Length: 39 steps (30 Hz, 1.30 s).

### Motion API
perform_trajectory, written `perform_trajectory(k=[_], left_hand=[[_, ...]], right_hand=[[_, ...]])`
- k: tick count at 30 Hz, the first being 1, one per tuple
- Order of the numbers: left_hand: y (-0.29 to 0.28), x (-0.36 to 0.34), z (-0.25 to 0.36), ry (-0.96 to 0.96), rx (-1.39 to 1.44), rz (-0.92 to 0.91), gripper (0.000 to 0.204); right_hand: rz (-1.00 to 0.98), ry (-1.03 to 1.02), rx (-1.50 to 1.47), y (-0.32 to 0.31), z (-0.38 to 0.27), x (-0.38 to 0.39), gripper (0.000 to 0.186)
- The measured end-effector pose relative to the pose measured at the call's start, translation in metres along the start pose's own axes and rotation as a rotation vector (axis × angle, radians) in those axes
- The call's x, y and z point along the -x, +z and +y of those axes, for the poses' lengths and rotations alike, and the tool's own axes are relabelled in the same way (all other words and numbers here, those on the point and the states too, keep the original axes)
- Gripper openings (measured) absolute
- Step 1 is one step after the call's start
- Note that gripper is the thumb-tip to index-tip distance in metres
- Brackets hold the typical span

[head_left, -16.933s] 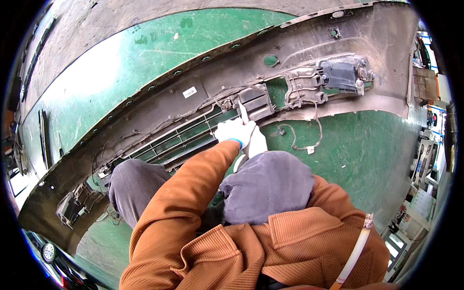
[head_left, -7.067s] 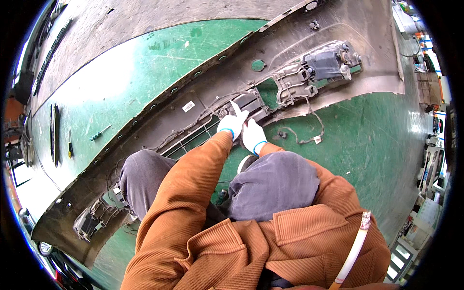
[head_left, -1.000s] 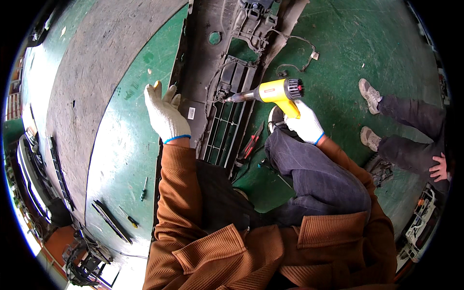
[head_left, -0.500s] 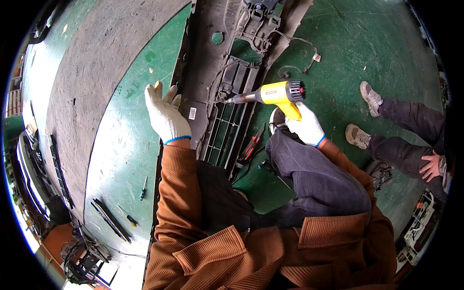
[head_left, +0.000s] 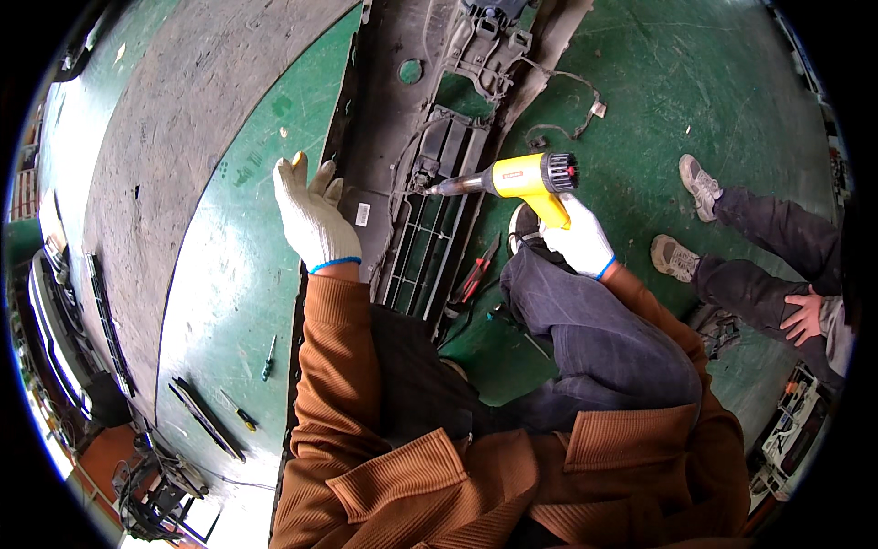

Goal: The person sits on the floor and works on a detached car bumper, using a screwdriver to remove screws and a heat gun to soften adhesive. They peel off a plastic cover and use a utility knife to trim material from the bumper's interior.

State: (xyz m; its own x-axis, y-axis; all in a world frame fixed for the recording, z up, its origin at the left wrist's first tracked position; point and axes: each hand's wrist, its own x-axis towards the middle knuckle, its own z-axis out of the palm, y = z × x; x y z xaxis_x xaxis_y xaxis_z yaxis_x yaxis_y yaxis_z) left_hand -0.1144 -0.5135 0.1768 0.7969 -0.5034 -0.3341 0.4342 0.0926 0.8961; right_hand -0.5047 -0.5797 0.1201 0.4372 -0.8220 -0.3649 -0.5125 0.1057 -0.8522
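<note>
A yellow and black heat gun is in my right hand, which wears a white knit glove with a blue cuff. Its metal nozzle points left, with the tip close to the slatted grille part of a long dark car bumper. My left hand, gloved the same way, is at the bumper's left edge with its fingers stretched out and apart. I see nothing held in it. Between the hands, a pale label sticks to the bumper's inner face. A wiring harness runs along the part by the nozzle.
Red-handled pliers lie right of the grille, by my shoe. Two screwdrivers and a dark trim strip lie on the green floor at left. A loose cable trails off the bumper. Another person's legs are at right.
Both my hands and the heat gun stay practically where they were. At the right, the other person's hand and legs have shifted very slightly left.
</note>
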Motion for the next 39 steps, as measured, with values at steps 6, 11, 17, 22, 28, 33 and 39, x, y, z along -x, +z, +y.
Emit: perform_trajectory(k=[6,11,17,22,28,33,39], left_hand=[[-0.003,-0.002,-0.002,0.001,-0.005,-0.005,0.075],[-0.001,0.0,0.001,0.004,-0.009,-0.013,0.076],[0.001,0.003,0.0,0.021,-0.025,-0.019,0.081],[0.002,0.004,0.001,0.014,-0.04,-0.025,0.082],[0.003,0.005,0.001,0.015,-0.055,-0.021,0.083],[0.004,0.005,0.001,0.013,-0.047,-0.019,0.082],[0.006,0.006,0.001,0.021,-0.051,-0.011,0.082]], right_hand=[[-0.005,0.059,-0.08,0.001,-0.012,0.004,0.048],[-0.001,0.027,-0.08,0.002,-0.009,0.004,0.051],[-0.002,0.045,-0.095,0.0,-0.008,0.004,0.045],[-0.001,0.053,-0.125,-0.001,-0.007,0.004,0.042],[-0.016,0.049,-0.15,0.0,-0.007,0.004,0.04],[-0.02,0.019,-0.116,-0.001,0.0,0.003,0.039],[-0.003,0.01,-0.132,0.001,0.002,0.002,0.04]])
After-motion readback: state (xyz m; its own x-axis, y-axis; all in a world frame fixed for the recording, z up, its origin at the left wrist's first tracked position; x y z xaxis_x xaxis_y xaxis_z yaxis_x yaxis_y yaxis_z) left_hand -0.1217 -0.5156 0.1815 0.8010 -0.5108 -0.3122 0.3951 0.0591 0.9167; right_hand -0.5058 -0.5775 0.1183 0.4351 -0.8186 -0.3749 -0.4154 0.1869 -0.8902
